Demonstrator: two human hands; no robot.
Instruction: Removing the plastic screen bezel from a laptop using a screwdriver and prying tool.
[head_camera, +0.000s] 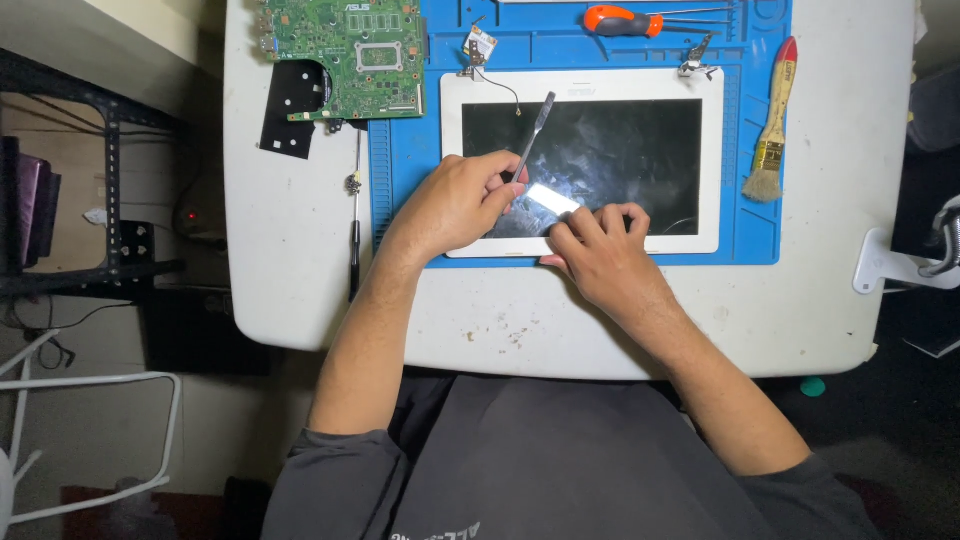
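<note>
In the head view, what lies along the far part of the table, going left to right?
Green circuit board → small hinge part with a wire → orange-handled screwdriver → metal hinge bracket → paintbrush.

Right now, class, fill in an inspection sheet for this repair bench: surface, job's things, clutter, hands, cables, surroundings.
Surface: white table with blue rubber mat.
Job's things: white-framed dark screen panel; thin metal pry tool.
Clutter: green circuit board, wooden brush, orange-handled screwdriver, metal hinges.
Hands: left hand holds the pry tool; right hand fingers press the panel's lower edge.
Cables: thin wire at the panel's top.
Surroundings: black shelf, white chair frame.
</note>
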